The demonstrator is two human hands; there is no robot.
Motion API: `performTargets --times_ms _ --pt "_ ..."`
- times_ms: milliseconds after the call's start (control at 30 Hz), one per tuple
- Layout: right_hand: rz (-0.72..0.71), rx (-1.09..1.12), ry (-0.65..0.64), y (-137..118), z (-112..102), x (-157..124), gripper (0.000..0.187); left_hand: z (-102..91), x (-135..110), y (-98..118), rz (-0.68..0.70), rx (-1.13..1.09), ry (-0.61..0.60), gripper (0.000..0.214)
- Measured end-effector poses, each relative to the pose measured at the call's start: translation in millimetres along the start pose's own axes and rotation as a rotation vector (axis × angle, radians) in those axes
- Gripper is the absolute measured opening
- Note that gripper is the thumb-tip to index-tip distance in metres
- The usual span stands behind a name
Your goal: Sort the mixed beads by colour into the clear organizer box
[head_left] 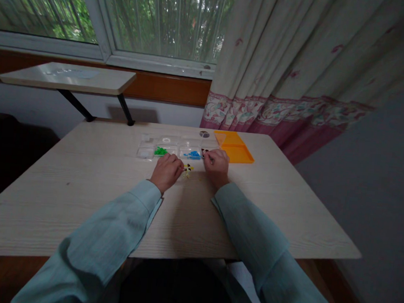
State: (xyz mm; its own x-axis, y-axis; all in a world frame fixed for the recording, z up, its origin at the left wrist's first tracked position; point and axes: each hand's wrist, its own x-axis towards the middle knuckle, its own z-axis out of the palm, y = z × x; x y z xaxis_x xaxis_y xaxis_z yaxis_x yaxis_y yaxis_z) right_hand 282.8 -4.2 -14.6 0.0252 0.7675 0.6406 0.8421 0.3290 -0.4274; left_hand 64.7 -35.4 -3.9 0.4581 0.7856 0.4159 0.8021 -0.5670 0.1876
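Observation:
My left hand (167, 171) rests on the table with its fingers closed. Its fingertips pinch the left side of a small yellow, white and black piece (188, 167), which looks built from tiny parts. My right hand (216, 165) has thumb and fingers pinched together at the right end of the clear compartment tray (145, 153). Dark small pieces (205, 151) lie just by those fingertips; whatever is between them is too small to make out. Green pieces (160, 151) and blue pieces (193, 155) fill parts of the tray's front row.
An orange plastic case (238, 154) lies open right of the tray. Behind the tray is a dark round spot or disc (204, 134). A raised white shelf (98, 86) on black legs stands at the table's back left. A curtain (263, 81) hangs beyond the table (112, 228).

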Motion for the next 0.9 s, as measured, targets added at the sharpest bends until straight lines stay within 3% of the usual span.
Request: performTargets --times_ms 233,467,700,900 --pt "-0.031 0.006 -0.004 -5.4 -1.7 -0.3 0.024 3.5 -0.4 -2.4 -0.015 -0.009 0.015 0.026" --pt "-0.124 0.022 -0.097 -16.0 4.9 -5.8 0.023 -4.0 0.0 -3.3 -0.032 -0.062 0.032 0.027" --pt "-0.113 0.025 -0.101 -11.6 5.0 -4.2 0.022 -21.7 -4.8 -21.0 0.187 -0.212 -0.161 0.023" --pt "-0.085 0.026 -0.074 -9.3 2.9 -1.7 0.023 -19.5 -5.8 -23.7 0.2 -0.185 -0.167 0.018"
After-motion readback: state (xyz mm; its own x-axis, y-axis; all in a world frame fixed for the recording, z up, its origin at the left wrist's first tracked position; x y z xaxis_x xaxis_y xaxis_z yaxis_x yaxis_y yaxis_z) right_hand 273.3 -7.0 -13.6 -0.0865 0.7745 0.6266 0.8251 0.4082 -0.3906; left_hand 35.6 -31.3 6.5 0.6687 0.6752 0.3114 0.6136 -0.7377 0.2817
